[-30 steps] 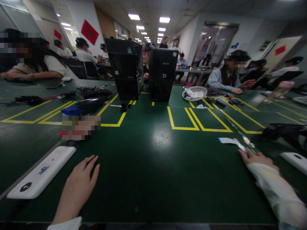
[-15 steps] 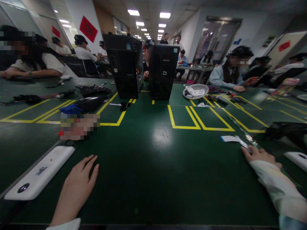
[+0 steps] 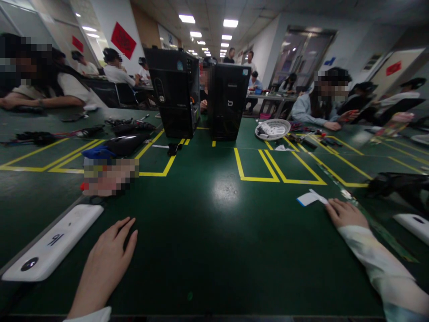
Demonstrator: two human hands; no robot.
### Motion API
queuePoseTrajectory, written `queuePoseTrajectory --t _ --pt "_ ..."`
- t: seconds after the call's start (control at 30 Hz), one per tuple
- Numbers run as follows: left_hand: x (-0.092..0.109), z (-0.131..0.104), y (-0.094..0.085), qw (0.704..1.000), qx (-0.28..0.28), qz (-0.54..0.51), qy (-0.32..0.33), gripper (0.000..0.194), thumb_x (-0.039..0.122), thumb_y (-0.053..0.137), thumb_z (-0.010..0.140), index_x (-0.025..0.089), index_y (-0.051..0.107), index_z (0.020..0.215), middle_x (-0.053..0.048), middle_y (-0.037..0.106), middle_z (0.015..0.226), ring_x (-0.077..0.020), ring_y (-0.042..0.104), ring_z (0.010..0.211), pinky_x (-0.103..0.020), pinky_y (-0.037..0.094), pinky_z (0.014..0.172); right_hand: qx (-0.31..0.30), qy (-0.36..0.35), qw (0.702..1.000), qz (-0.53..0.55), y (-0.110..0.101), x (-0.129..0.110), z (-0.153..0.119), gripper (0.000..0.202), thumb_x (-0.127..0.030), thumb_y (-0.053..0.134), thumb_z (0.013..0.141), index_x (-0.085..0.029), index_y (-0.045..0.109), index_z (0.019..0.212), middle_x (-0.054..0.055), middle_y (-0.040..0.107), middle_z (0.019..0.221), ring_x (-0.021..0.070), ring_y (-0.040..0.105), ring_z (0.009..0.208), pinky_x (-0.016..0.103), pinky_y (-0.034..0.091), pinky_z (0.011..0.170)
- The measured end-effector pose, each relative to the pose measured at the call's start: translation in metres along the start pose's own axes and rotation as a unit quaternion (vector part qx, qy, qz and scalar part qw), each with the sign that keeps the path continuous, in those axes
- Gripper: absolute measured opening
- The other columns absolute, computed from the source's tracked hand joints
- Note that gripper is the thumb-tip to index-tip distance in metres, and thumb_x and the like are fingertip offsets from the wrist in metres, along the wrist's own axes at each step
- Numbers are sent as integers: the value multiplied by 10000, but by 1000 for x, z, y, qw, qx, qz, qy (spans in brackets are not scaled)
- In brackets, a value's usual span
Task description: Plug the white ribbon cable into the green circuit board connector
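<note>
At the right of the table, my right hand (image 3: pixel 346 212) is closed with its fingertips on one end of a white flat ribbon cable (image 3: pixel 307 199). The cable is folded, and its free end has a blue edge. It points left, low over or on the green table (image 3: pixel 214 237); I cannot tell which. My left hand (image 3: pixel 112 250) rests palm down on the tabletop, fingers stretched out and holding nothing. Beside it, to the left, lies a long white device (image 3: pixel 55 241) with a dark round spot.
Two black computer towers (image 3: pixel 172 96) stand at the back middle. A white basket (image 3: pixel 273 129) with parts sits right of them. Yellow tape (image 3: pixel 259 179) marks the table. A blue cloth-like item (image 3: pixel 98 153) and cables (image 3: pixel 36 137) lie left. Other people sit around.
My right hand has moved left with the ribbon cable, whose blue-edged end now lies farther left and slightly lower. The left hand has stayed in place.
</note>
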State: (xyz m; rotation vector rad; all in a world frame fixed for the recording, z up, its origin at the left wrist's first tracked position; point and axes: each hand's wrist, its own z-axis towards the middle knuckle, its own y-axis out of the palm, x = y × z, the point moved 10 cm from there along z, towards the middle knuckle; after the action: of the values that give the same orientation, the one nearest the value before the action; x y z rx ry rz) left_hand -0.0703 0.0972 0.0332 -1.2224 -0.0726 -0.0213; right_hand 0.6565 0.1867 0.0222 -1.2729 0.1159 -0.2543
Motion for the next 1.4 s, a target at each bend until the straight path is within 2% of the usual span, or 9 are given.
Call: queuePoseTrajectory --t 0.1,0.27,0.43,0.63,0.8,0.9,1.03,1.3,1.4 --pt "1 0 -1 1000 1 4 2 632 509 257 921 89 580 1266 -183 578 1283 -331 548 1163 -485 468 967 -4 -62 998 29 9 -32 5 491 -363 358 900 -115 645 1210 161 605 1287 268 544 1214 395 420 1048" --pt "3 0 -3 1000 10 2 10 639 505 247 925 73 592 1246 -193 589 1257 -337 558 1140 -487 466 967 57 -217 964 142 -11 -123 2 476 -409 363 924 -152 626 1227 157 631 1243 284 589 1157 477 474 989" --pt "3 0 -3 1000 20 3 13 624 503 259 926 83 586 1252 -190 583 1267 -329 561 1135 -480 465 967 44 -343 915 207 -30 -227 -12 475 -416 340 960 -138 611 1233 165 599 1297 284 551 1210 501 461 998" --pt "3 -1 -2 1000 15 0 4 604 492 272 927 94 581 1261 -182 579 1277 -324 548 1161 -477 466 966 23 -453 855 251 -53 -344 -65 467 -439 380 962 -160 582 1279 145 528 1384 275 482 1264 491 416 1029" --pt "1 -2 -3 1000 13 -10 -3 590 492 293 921 109 570 1273 -177 576 1283 -321 545 1172 -473 462 967 -58 -545 789 276 -84 -412 -129 537 -512 383 958 -167 524 1344 123 436 1470 278 392 1325 489 351 1075" --pt "2 -2 -2 1000 5 -9 -5 587 489 298 921 110 563 1282 -182 573 1287 -325 545 1176 -476 461 968 -114 -584 751 287 -99 -432 -160 589 -559 378 948 -176 481 1383 94 428 1482 277 349 1356 499 306 1105" --pt "2 -2 -4 1000 8 -9 -8 578 487 298 918 125 568 1279 -176 581 1280 -329 543 1182 -485 457 974 -151 -601 730 288 -105 -440 -178 620 -581 386 938 -197 436 1423 81 390 1510 280 316 1380 532 262 1122" --pt "6 -1 -6 1000 16 -11 5 614 485 282 926 65 592 1249 -196 584 1263 -332 550 1152 -477 458 976 -150 -604 721 304 -104 -437 -176 637 -574 376 943 -190 382 1452 95 339 1536 248 305 1395 489 262 1133" --pt "7 -1 -7 1000 16 -9 1 613 483 280 929 66 592 1253 -195 579 1272 -332 546 1157 -479 458 976 -104 -588 748 291 -97 -424 -159 639 -563 360 946 -186 363 1462 112 302 1550 252 282 1409 497 247 1139"
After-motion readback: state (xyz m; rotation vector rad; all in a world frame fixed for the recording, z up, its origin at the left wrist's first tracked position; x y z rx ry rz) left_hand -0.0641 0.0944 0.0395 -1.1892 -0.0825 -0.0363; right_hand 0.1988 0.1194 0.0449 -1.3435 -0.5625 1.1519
